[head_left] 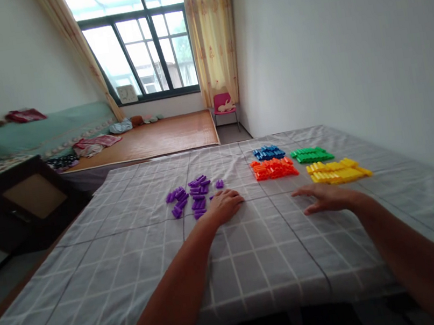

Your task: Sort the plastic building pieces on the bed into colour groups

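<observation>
My left hand [226,205] lies palm down on the cloth, fingers stretched toward the right. Just left of it is a loose spread of small purple plastic pieces [197,191], one partly hidden by the hand. Another small purple piece [219,184] sits just beyond my knuckles. Over the cloth, my right hand [328,197] has its thumb and fingers apart, with nothing between them. Nearest to it is a group of yellow pieces [336,172]. Beyond are groups of orange pieces [274,168], green pieces [311,155] and blue pieces [268,152].
A grey checked cloth [255,254] covers the table. White wall [346,45] runs along the right side. Past the far edge are a bed with a brown mat [171,131], a pink chair [222,102] and a window. A dark cabinet [22,197] stands at the left.
</observation>
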`<state>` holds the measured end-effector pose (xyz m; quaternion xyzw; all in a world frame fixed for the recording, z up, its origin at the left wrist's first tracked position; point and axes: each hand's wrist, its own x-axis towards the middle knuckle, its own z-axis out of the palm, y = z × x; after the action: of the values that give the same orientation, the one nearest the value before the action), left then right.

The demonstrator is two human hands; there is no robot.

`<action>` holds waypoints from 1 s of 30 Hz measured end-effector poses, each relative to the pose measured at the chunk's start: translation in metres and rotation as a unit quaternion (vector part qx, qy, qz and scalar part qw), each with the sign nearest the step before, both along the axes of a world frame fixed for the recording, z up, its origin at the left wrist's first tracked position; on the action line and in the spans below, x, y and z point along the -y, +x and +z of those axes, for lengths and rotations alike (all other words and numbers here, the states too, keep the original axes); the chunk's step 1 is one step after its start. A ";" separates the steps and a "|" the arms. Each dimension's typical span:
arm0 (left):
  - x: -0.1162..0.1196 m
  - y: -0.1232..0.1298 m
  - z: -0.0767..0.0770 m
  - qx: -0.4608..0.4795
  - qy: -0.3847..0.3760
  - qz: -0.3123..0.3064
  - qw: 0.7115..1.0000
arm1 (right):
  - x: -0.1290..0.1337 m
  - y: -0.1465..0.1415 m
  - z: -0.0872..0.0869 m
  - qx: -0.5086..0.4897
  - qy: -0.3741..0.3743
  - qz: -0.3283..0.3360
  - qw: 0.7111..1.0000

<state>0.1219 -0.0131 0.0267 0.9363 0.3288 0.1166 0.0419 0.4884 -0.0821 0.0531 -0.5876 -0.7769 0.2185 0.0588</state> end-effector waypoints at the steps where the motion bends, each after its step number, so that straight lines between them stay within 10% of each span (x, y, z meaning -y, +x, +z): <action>1: -0.004 -0.007 0.001 -0.002 0.008 0.032 0.999 | 0.000 -0.003 -0.002 0.003 0.009 -0.002 1.000; 14: -0.026 -0.064 0.001 -0.015 0.079 0.322 0.943 | -0.055 -0.082 0.010 -0.110 0.066 0.045 0.991; 24: -0.026 -0.046 0.010 0.074 0.112 0.263 0.956 | -0.038 0.112 0.018 -0.104 0.133 -0.168 0.971; 30: -0.017 0.035 0.028 0.099 0.013 0.083 0.991 | -0.021 0.212 0.003 -0.081 0.099 -0.228 0.965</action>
<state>0.1569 0.0037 0.0543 0.8898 0.3983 0.2165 0.0519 0.7001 -0.0608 0.0560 -0.7207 -0.6331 0.1683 0.2269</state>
